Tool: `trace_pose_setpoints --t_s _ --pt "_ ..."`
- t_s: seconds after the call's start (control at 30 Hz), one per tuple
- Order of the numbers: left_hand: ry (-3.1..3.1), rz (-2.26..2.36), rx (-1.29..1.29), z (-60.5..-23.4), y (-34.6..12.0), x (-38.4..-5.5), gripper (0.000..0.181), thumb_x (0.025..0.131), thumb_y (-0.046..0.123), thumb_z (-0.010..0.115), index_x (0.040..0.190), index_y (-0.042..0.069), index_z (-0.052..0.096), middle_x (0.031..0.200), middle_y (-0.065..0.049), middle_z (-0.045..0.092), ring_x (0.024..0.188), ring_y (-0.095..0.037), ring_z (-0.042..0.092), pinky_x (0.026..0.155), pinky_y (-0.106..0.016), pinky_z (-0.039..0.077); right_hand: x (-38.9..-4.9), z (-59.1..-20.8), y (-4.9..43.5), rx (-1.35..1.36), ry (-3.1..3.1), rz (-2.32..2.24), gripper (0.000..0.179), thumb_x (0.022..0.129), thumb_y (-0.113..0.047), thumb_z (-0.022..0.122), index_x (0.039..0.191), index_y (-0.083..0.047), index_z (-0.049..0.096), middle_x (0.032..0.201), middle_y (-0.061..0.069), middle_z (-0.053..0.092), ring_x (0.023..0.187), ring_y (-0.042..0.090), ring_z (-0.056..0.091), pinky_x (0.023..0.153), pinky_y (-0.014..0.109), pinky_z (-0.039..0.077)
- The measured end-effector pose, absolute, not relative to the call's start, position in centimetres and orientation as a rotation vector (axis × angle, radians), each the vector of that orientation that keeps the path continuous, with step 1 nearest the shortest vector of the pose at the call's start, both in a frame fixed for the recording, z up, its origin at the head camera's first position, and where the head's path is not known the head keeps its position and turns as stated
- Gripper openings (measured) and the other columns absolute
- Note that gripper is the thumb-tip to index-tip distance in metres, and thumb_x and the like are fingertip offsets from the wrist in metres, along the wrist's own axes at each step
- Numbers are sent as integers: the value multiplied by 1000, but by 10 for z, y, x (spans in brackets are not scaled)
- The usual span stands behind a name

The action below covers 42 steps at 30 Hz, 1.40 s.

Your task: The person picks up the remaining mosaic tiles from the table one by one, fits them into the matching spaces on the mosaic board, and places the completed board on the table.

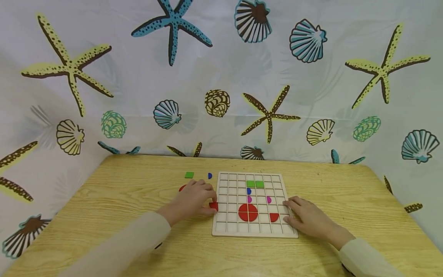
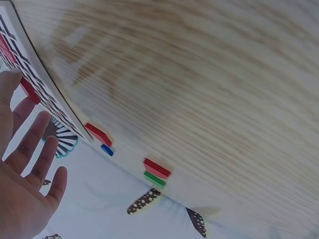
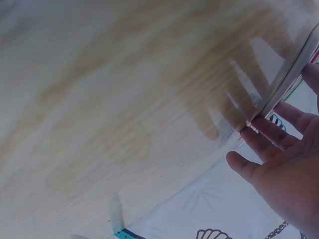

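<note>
The grid board (image 1: 222,227) lies flat on the table (image 1: 138,184). The left hand (image 1: 195,198) is positioned at the board's left edge. Its thumb and forefinger pinch 1 red piece (image 1: 213,206); contact between this piece and the board cannot be determined. The right hand (image 1: 309,217) is relaxed — fingers extended, fingertips on the board's right edge.

Pieces on the board:
- 2 green squares (image 1: 250,184), side by side near the far edge.
- 1 blue half-disc (image 1: 248,191), on the near side of the left square.
- 2 magenta half-discs (image 1: 249,199): 1 next to the blue half-disc, 1 toward the right edge.
- 1 red disc (image 1: 243,209), crossed by grid lines, toward the near edge.
- 1 red quarter-disc (image 1: 274,217), toward the near right corner.

Pieces on the table, off the board's far left corner:
- 1 loose blue piece (image 1: 209,176), near that corner.
- 1 loose green piece (image 1: 189,175), farther left.
- 2 loose red pieces (image 2: 157,168), visible in the left wrist view.

A fabric backdrop (image 1: 221,73), printed with shells and starfish, stands beyond the table's far edge.
</note>
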<state>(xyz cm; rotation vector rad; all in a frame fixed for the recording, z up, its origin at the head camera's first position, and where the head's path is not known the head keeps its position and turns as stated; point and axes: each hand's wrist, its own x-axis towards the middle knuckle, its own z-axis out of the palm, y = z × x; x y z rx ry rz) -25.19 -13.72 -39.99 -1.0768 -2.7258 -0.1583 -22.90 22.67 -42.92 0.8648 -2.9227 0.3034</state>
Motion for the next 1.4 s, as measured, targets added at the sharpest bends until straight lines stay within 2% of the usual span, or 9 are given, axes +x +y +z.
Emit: trace_pose_setpoints --t_s 0.27,0.7,1.1,1.4 --pt "-2785 -136 -1085 -400 -111 -253 27 78 47 66 90 22 66 100 4 62 99 -19 51 88 -41 39 -229 -429 226 869 -2921 309 45 90 -35 54 125 -8 52 123 10 52 112 31 53 94 49 41" --pt "-2778 -119 -1141 -396 -67 -245 29 80 47 64 95 23 67 102 5 62 98 -15 51 86 -34 40 -228 -429 226 861 -2924 312 45 89 -34 55 126 -8 52 125 12 52 116 35 50 94 54 38" --pt "-2759 -160 -1158 -399 -35 -247 27 80 49 63 93 25 66 98 9 61 93 -12 50 82 -31 40 -229 -428 226 853 -2925 300 44 89 -35 55 125 -9 52 124 11 52 113 33 51 93 54 38" --pt "-2772 -127 -1155 -401 -18 -248 27 79 51 63 90 27 66 99 10 61 98 -12 52 85 -32 41 -230 -428 226 849 -2936 302 44 90 -36 55 125 -9 52 124 11 51 114 33 51 94 55 37"
